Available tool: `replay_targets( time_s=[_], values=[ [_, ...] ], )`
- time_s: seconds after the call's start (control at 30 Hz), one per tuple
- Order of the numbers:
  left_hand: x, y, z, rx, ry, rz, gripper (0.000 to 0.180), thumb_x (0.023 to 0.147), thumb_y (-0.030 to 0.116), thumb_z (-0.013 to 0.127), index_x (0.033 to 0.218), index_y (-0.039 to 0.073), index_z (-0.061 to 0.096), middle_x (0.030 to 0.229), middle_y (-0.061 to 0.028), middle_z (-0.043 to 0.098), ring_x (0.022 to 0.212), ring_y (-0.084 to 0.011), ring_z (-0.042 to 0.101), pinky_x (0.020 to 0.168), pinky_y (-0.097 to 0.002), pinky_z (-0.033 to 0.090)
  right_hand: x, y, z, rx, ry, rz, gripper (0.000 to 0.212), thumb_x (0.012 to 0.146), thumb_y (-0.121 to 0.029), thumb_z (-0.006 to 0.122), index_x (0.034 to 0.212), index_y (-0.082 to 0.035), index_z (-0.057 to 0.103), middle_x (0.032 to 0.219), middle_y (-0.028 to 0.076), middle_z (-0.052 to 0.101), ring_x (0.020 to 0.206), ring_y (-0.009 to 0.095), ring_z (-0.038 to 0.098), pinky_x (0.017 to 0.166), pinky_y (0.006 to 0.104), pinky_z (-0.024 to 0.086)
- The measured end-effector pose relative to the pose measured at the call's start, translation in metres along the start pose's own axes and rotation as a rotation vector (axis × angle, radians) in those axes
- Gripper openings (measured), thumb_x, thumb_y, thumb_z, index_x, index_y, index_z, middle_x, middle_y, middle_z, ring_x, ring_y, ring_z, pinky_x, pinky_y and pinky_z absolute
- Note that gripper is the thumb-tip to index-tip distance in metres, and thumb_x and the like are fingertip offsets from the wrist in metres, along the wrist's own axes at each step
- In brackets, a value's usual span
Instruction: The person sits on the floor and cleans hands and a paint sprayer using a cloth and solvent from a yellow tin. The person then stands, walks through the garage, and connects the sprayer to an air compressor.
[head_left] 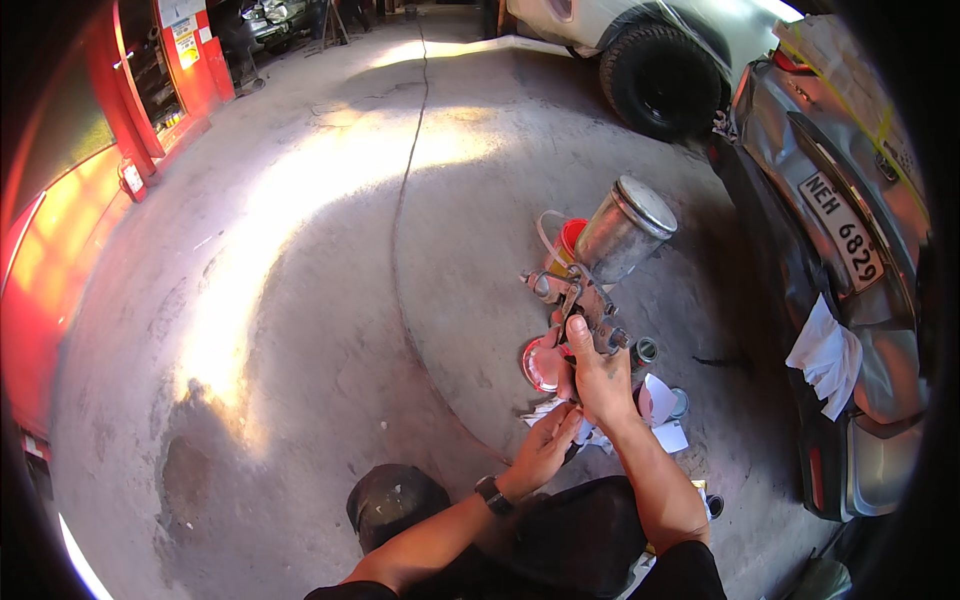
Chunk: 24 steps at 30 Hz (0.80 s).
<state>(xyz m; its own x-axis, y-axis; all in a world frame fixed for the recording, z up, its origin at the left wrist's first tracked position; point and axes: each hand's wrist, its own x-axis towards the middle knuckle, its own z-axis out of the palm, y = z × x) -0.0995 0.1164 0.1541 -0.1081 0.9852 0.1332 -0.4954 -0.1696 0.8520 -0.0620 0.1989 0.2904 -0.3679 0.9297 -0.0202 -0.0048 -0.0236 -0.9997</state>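
My right hand (603, 385) is wrapped round the handle of a spray gun (580, 297), its thumb lying up along the back. A dull metal cup (622, 235) with a lid is attached at the gun's far end, tilted to the right. Below the handle, my left hand (545, 447) has its fingers pinched together at the handle's lower end. It seems to grip the end of a dark air hose (398, 250), though the fingers partly hide the joint. A watch (493, 494) is on my left wrist.
Below the gun stand a red tub (571, 238), a red-rimmed lid (540, 366), a small open can (645, 350) and papers (670, 436). At right, a grey car's rear (870, 330) carries a white cloth (826, 356). A dark tyre (662, 82) stands at the back.
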Motion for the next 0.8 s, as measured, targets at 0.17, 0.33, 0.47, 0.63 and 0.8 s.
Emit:
replay_targets(
  time_s=[0.17, 0.33, 0.47, 0.63, 0.8],
  values=[
    [0.003, 0.009, -0.001, -0.383, 0.151, -0.085, 0.015, 0.104, 0.02, 0.056, 0.111, 0.008, 0.059, 0.1, 0.0008, 0.063, 0.089, -0.0089, 0.057, 0.078, -0.0291, 0.047, -0.003, 0.003, 0.001, 0.015, 0.046, -0.03, 0.037, 0.101, -0.034, 0.06, 0.089, 0.0, 0.063, 0.062, 0.001, 0.056, 0.039, 0.007, 0.047, 0.037, 0.0227, 0.035],
    [0.004, 0.007, -0.003, -0.485, 0.144, -0.141, 0.015, 0.101, 0.017, 0.061, 0.113, 0.008, 0.06, 0.103, 0.0016, 0.064, 0.092, -0.0093, 0.059, 0.081, -0.0299, 0.047, -0.001, 0.003, 0.002, 0.01, 0.048, -0.055, 0.038, 0.101, -0.034, 0.06, 0.084, 0.0, 0.063, 0.061, 0.001, 0.056, 0.039, 0.007, 0.048, 0.037, 0.0227, 0.034],
    [0.002, 0.003, -0.006, -0.497, 0.167, -0.15, 0.018, 0.101, 0.019, 0.061, 0.115, 0.008, 0.061, 0.105, 0.0017, 0.064, 0.094, -0.0088, 0.058, 0.083, -0.0298, 0.047, -0.001, 0.004, 0.006, 0.039, 0.045, -0.047, 0.039, 0.101, -0.034, 0.06, 0.083, 0.0, 0.063, 0.06, 0.0, 0.055, 0.039, 0.007, 0.048, 0.037, 0.0227, 0.034],
    [0.001, 0.002, -0.005, -0.475, 0.164, -0.138, 0.025, 0.104, 0.026, 0.056, 0.121, 0.007, 0.06, 0.11, 0.0014, 0.064, 0.095, -0.008, 0.058, 0.083, -0.0293, 0.047, -0.001, 0.004, 0.007, 0.024, 0.046, -0.029, 0.04, 0.1, -0.036, 0.061, 0.085, 0.001, 0.064, 0.06, 0.0, 0.055, 0.039, 0.007, 0.049, 0.037, 0.0227, 0.034],
    [0.001, 0.0, -0.001, -0.435, 0.175, -0.15, 0.031, 0.106, 0.03, 0.05, 0.125, 0.007, 0.059, 0.112, 0.0014, 0.063, 0.095, -0.0074, 0.058, 0.083, -0.0292, 0.048, 0.0, 0.011, 0.004, -0.053, 0.037, 0.002, 0.04, 0.1, -0.037, 0.061, 0.093, 0.002, 0.067, 0.062, 0.0, 0.054, 0.041, 0.008, 0.051, 0.038, 0.0224, 0.038]
  ],
)
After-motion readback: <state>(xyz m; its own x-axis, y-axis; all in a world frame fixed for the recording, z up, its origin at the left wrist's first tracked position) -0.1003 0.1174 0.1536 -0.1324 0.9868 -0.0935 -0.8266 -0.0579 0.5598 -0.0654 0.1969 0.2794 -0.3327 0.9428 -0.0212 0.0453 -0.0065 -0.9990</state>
